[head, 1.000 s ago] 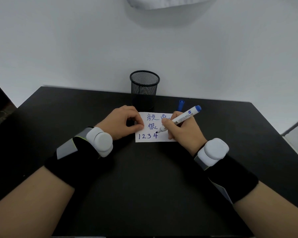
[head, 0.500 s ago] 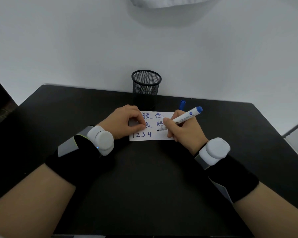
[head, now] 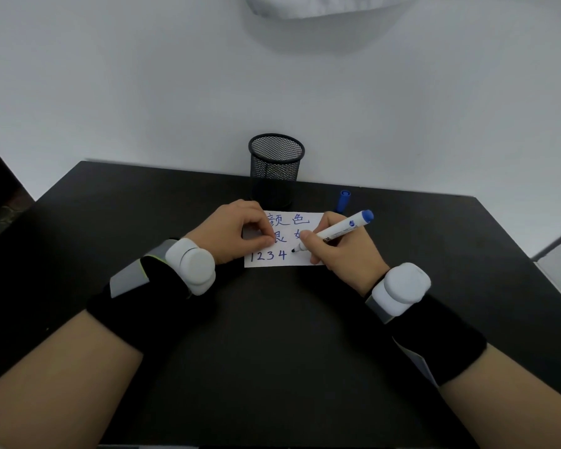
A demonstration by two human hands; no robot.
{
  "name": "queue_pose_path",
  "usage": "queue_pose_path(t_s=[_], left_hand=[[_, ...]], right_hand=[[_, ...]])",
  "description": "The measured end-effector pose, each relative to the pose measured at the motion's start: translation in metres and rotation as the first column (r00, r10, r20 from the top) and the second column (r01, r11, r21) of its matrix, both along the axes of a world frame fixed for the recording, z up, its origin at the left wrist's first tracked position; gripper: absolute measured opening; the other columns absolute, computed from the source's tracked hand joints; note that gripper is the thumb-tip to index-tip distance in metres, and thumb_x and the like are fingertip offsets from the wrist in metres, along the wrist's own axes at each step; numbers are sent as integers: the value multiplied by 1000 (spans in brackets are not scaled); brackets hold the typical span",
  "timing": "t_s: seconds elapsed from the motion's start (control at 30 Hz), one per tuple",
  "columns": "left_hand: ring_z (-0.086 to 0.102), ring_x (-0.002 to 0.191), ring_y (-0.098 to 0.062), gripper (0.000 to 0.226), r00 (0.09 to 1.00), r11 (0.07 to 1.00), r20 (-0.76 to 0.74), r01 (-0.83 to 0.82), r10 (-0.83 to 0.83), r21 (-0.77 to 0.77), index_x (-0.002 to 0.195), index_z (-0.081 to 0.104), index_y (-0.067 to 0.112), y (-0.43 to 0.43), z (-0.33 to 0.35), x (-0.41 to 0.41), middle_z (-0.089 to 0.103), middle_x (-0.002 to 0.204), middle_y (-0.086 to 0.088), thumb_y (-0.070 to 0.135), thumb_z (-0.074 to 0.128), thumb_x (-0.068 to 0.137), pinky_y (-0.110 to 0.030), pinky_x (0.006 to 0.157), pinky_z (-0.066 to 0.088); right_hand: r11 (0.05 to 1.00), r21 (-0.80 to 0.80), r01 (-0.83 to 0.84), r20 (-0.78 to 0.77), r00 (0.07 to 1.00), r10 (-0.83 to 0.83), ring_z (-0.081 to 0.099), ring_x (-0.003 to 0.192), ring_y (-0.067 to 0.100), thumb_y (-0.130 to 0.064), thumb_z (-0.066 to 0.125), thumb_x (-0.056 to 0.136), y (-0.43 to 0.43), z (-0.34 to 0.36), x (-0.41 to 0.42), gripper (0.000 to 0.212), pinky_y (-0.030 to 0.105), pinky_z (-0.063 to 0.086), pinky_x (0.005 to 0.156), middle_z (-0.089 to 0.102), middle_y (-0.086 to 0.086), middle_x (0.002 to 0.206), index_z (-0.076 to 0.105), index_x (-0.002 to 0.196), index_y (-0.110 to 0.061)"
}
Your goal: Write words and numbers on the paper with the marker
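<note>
Resting on the black table (head: 272, 335), the left hand (head: 237, 230) sits with its fingers curled and its fingertips (head: 266, 243) pressed down on the left part of the paper (head: 300, 259), pinning it flat; it grasps nothing. A white puck-shaped device (head: 191, 265) is strapped to that wrist over a black band. The paper is a small white slip lying near the middle of the table, a little toward the far side, with blue characters in 2 rows and the digits 1 2 3 4 along its near edge. Behind it, close to the far edge of the table, stands a black mesh pen cup (head: 276, 165). The marker (head: 334, 233), white-bodied with a blue end, slants up to the right, its dark tip at the paper just right of the 4. The right hand (head: 340, 257) is closed around the marker in a writing grip, heel down on the paper's right end. A blue cap (head: 343, 200) lies on the table just beyond that hand.
</note>
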State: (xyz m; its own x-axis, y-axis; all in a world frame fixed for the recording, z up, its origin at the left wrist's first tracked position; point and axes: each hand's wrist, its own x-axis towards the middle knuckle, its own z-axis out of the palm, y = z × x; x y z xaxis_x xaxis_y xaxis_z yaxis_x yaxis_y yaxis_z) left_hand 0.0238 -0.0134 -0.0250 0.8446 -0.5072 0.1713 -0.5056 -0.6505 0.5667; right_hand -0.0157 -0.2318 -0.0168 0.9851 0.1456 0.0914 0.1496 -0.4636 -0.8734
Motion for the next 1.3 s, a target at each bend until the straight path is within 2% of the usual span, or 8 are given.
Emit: queue_pose_path(t_s=[0.13,0.3,0.5,0.63,0.83,1.0,1.2,1.3], left_hand=[[53,99,-6,8,1000,1000,2,0,0,-7,89,69,26,0,0,1,62,99,9,28,69,82,-12,84,40],[54,98,-6,9,1000,1000,5,-1,1,-15,90,70,24,0,-1,0,62,99,10,28,70,82,-15,85,41],[54,99,-7,10,1000,1000,4,-7,7,1,90,70,24,0,0,0,62,99,9,29,69,82,-15,85,41],[53,100,-7,10,1000,1000,0,-8,8,4,91,70,25,0,1,0,61,100,10,29,69,82,-19,87,43],[53,100,-7,10,1000,1000,-23,-1,1,4,92,69,25,0,2,-2,61,101,10,29,69,83,-23,89,45],[52,99,-9,9,1000,1000,10,-14,14,16,92,69,25,0,1,-1,61,101,8,28,68,83,-23,87,44],[53,96,-10,5,999,1000,36,-13,12,20,89,66,29,-3,0,-1,61,97,10,28,68,83,-26,85,45],[53,97,-10,5,1000,1000,21,-13,13,18,89,66,29,-1,0,-1,60,98,9,28,67,84,-27,87,46]], right_hand=[[1000,-12,-3,-2,1000,3,59,51,2,-24,66,91,0,0,0,26,10,47,55,66,3,61,58,81,0],[1000,-4,25,10,1000,-25,58,46,2,-17,66,89,-1,0,0,25,12,48,54,63,-5,51,56,76,1],[1000,-11,-7,-7,1000,7,59,51,4,-26,67,89,1,1,0,28,14,50,59,64,0,55,57,74,-4],[1000,3,22,4,1000,-22,59,50,3,-26,67,90,0,1,0,26,12,49,57,64,-2,56,55,72,-12],[993,55,105,10,994,-106,58,48,2,-21,64,91,-4,1,2,24,14,51,56,62,-6,50,55,75,-5],[992,80,97,-46,995,-93,56,45,7,-27,61,94,-2,4,0,25,17,46,45,66,4,62,54,79,-9],[995,86,43,-43,998,-39,61,51,15,-29,62,94,6,3,0,26,21,50,46,68,9,68,53,83,-8],[995,87,54,-42,998,-50,59,48,12,-28,62,94,4,4,0,25,20,49,44,67,8,67,52,82,-7]])
